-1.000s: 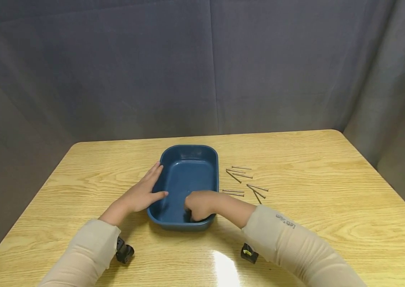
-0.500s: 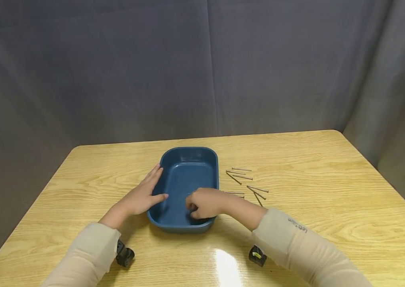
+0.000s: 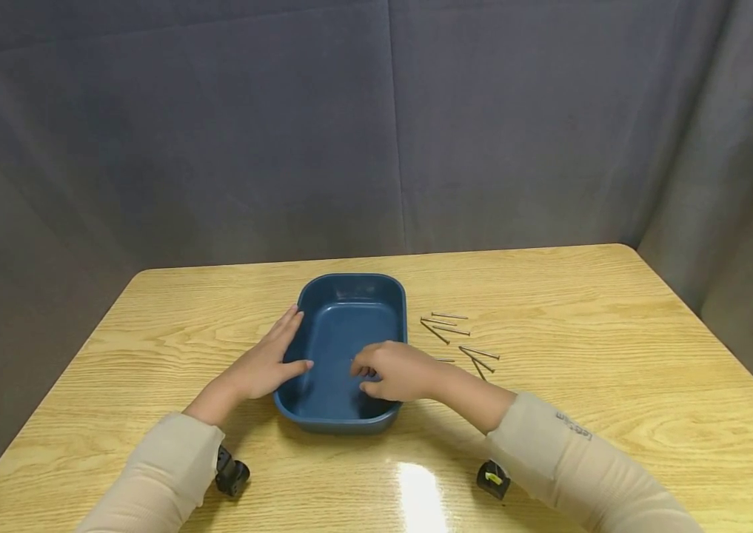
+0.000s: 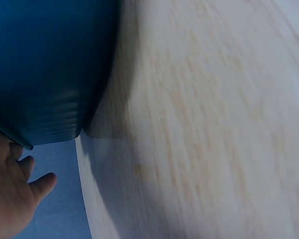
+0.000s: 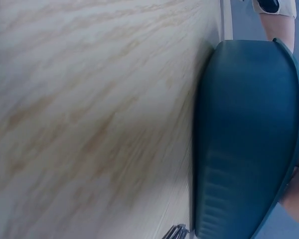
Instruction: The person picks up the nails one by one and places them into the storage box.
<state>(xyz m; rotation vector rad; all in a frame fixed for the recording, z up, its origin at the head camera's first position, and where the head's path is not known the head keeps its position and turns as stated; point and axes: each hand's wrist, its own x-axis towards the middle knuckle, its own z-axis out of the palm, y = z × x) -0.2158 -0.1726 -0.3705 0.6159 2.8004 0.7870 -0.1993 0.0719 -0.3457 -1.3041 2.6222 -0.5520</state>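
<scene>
I'm resting left grip (image 3: 255, 369), fingers wide, against the smooth round-cornered tub (image 3: 349, 326); right grip (image 3: 397, 370) is hovering inside, loosely curved, thumb apart. Slim metal nails (image 3: 452, 330) are lying beside tub on grained bench (image 3: 569, 318).

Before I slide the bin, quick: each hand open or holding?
Left hand: open, at the bin.
Right hand: curled over it; cannot tell whether it holds anything.
</scene>
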